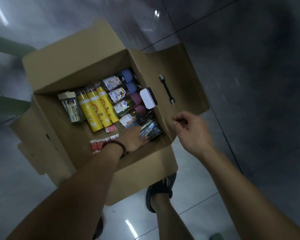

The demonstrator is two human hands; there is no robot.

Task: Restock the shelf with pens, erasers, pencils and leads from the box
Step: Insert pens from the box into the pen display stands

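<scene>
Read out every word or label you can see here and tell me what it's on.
"OR": on two yellow tubes in the box, the end of a longer word.
"SPORTS", as far as I can tell: on the sandal strap.
Too blurred to read: the pouches, the dark packs, the small red boxes.

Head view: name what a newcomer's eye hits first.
The open cardboard box on the floor fills the middle, with three yellow tubes bright inside it. The left hand reaches in to dark packets at its right wall, while the right hand hangs loosely curled over the right flap.
</scene>
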